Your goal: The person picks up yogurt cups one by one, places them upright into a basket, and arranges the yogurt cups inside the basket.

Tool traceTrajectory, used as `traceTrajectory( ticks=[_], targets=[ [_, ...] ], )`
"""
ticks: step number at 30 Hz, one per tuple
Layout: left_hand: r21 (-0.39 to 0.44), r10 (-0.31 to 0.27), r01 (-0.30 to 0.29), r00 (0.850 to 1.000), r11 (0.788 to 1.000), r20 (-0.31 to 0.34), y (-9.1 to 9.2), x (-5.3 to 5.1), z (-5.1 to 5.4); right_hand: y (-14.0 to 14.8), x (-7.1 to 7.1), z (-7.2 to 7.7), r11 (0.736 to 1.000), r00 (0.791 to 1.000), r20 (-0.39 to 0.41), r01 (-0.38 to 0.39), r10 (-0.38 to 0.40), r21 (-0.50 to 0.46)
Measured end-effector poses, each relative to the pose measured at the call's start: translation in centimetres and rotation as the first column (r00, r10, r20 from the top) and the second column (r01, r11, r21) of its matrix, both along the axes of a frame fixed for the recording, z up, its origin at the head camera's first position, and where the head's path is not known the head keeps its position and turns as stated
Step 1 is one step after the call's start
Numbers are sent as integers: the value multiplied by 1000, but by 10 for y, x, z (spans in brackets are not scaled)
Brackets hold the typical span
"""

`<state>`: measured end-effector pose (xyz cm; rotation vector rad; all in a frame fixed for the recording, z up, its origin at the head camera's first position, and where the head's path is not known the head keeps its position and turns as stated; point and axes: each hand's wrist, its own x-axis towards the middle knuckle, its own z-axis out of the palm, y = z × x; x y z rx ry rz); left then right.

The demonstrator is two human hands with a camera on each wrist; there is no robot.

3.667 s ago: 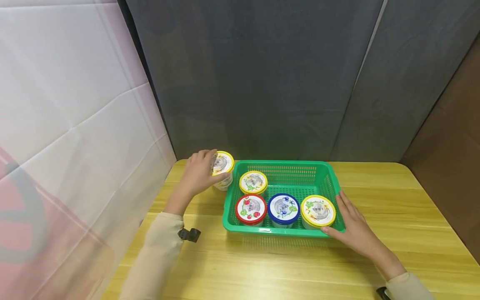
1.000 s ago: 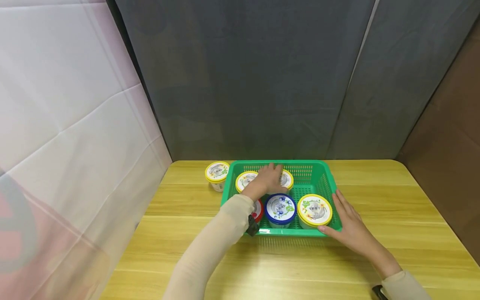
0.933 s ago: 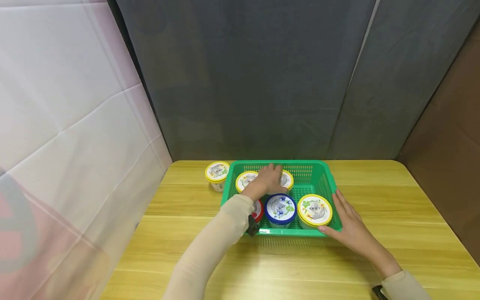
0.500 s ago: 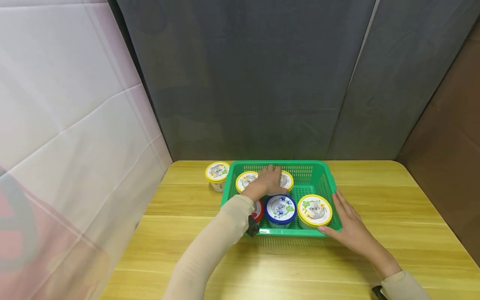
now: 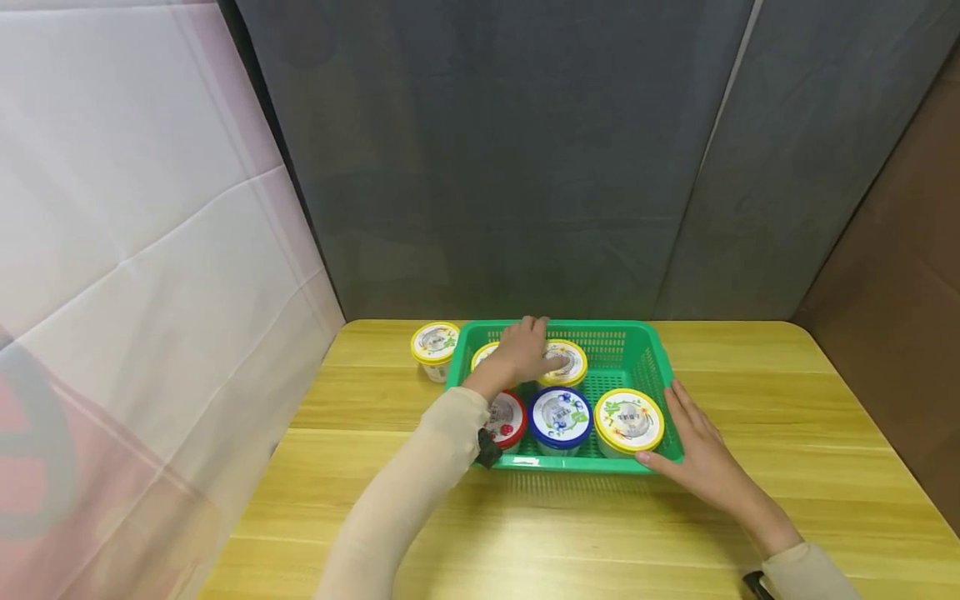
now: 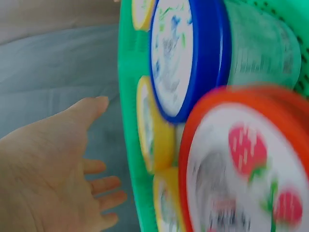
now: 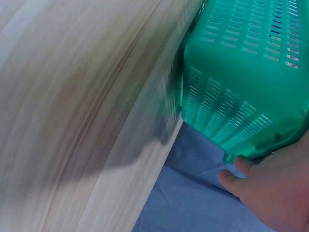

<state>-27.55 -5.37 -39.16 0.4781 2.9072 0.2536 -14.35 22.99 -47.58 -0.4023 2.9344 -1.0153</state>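
A green plastic basket (image 5: 585, 465) holds several lidded cups in the head view. A red-lidded cup (image 5: 507, 419), a blue-lidded cup (image 5: 561, 417) and a yellow-lidded cup (image 5: 630, 419) form its front row. Behind them stand a yellow-lidded cup (image 5: 567, 361) and another, largely covered by my left hand (image 5: 520, 354). That hand hovers over the back left of the basket, fingers extended and holding nothing; the left wrist view shows its open palm. My right hand (image 5: 701, 450) rests against the basket's right side, thumb at the front corner, fingers straight along the rim.
One more yellow-lidded cup (image 5: 435, 343) stands on the wooden table (image 5: 375, 433), just outside the basket's left side. A dark grey cloth wall (image 5: 495, 167) rises behind the table, a pale panel (image 5: 150, 208) at left and a brown one (image 5: 900, 250) at right.
Earlier my left hand held a yellow-lidded cup left of the basket; a yellow-lidded cup now stands at the back middle inside. That hand has just released it and shifted left. Right hand unmoved.
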Motion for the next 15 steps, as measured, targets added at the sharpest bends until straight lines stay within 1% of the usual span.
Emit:
traceTrajectory(
  ticks=[2,4,6,8,10,12,14,15],
  targets=[
    [59,12,-9,998,998,-55,-15,-2,5,-1,0,0,1000,1000,1,-1,1,-1],
    [114,40,-28,994,993,-104,-32,-4,10,-1,0,0,1000,1000,-1,0,0,3],
    [162,80,-55,985,985,-152,-51,-7,15,-1,0,0,1000,1000,-2,-1,1,2],
    [192,129,-93,974,977,-188,-71,-10,17,-1,0,0,1000,1000,-1,-2,2,3],
    [203,178,-136,962,970,-207,-92,-12,15,-1,0,1,1000,1000,0,-3,3,2],
    [211,220,-176,953,961,-208,-111,-14,11,0,1,1,1000,1000,1,-3,3,2],
    [214,248,-206,949,955,-193,-128,-14,4,0,1,1,1000,1000,1,-4,4,2],
    [217,257,-217,950,952,-177,-135,-14,1,1,1,1,1000,1000,0,-4,4,2]
  ],
)
